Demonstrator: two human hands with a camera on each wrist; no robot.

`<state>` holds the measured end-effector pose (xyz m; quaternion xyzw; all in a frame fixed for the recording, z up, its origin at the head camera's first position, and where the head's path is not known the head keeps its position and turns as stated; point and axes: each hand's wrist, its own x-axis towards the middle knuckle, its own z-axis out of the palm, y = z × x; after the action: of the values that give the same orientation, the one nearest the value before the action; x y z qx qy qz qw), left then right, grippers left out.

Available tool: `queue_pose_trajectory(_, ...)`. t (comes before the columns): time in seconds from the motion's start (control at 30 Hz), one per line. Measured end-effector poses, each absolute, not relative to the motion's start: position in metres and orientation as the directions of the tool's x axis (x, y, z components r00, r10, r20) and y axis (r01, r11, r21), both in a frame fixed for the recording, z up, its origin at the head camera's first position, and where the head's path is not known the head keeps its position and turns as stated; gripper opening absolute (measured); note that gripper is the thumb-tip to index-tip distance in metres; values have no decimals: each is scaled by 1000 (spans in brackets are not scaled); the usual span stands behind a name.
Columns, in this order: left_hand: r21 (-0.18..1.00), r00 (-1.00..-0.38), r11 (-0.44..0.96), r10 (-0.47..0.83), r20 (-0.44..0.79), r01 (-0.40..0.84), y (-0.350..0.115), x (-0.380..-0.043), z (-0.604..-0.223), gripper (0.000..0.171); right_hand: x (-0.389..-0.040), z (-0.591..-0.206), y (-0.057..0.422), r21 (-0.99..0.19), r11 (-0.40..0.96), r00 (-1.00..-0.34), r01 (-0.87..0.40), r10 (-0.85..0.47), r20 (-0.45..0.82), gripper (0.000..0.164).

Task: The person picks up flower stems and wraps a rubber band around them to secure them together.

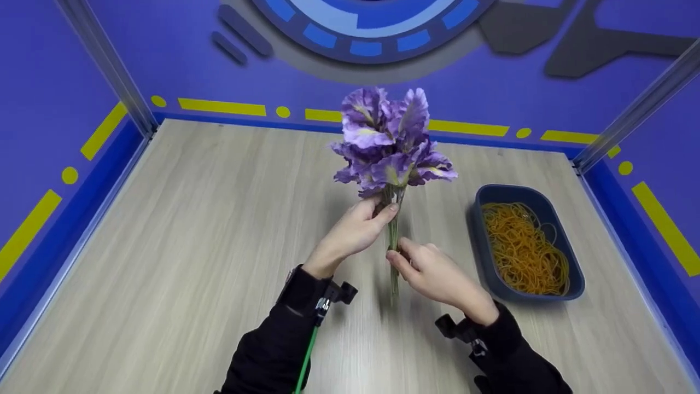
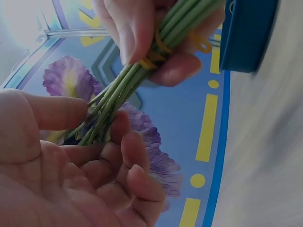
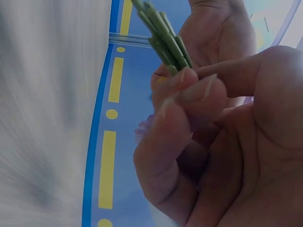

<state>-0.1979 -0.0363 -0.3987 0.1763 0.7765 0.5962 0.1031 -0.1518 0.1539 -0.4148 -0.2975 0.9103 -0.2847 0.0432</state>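
Observation:
A bunch of purple artificial irises [image 1: 391, 142] is held upright over the table, blossoms at the top and green stems [image 1: 394, 279] pointing down. My left hand [image 1: 358, 227] grips the stems just below the blossoms, thumb on one side and curled fingers on the other. Lower down, my right hand [image 1: 437, 271] pinches the stems between thumb and fingers. In the left wrist view a yellow rubber band [image 2: 154, 56] is wound round the stems at the right hand's fingertips, with a small loop sticking out. The cut stem ends [image 3: 165, 40] poke out past the right fingers.
To the right stands a dark blue plastic box [image 1: 577, 284] with a tangle of yellow-orange rubber bands [image 1: 525, 251] inside. The wood-grain table [image 1: 219, 219] is bordered by blue panels with yellow markings at the back and both sides.

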Motion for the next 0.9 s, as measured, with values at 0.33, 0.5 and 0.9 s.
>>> queue_pose_trajectory(0.33,896,-940,382,326,100,228,-34,-203,-409,19,-158,-424,154,-502,726,-847,-470,-531,25,28)
queue_pose_trajectory(0.5,877,-953,430,288,91,214,-32,-205,-412,13,-164,-433,149,-486,742,-860,-461,-509,38,27)
queue_pose_trajectory(0.9,778,-953,571,278,116,261,-28,-208,-422,10,-168,-454,142,-471,758,-869,-451,-494,37,24)
